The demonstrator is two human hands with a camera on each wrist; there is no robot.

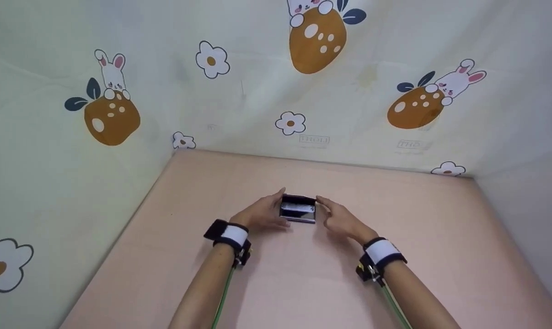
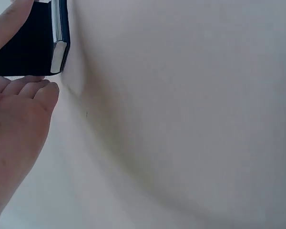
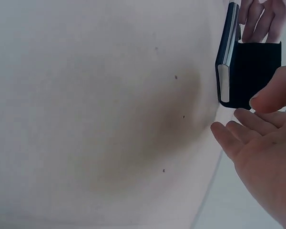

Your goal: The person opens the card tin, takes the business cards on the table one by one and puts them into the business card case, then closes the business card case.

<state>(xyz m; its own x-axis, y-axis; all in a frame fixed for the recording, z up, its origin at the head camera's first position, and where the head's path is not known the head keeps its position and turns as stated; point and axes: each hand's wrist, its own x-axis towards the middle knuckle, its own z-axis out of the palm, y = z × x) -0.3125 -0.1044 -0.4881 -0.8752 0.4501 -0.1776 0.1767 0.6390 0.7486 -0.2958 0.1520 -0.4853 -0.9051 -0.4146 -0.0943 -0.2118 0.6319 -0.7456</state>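
A small black card case (image 1: 297, 209) with a silver metal edge is held between my two hands over the table. Its hinged black flap stands raised, and a shiny inner face shows in the head view. My left hand (image 1: 262, 212) grips the left end, thumb up along the side and fingers low near the front edge. On the other end, my right hand (image 1: 344, 221) holds the upper right corner by the thumb. The right wrist view shows that thumb (image 3: 274, 93) against the black flap (image 3: 255, 71), the other fingers spread close below it.
A pale pink table surface (image 1: 422, 228) lies under both hands. Fabric walls (image 1: 239, 105) printed with rabbits and flowers enclose it at the back and sides. Each wrist wears a strapped camera band, with a green cable (image 1: 223, 297) running along the left forearm and another along the right.
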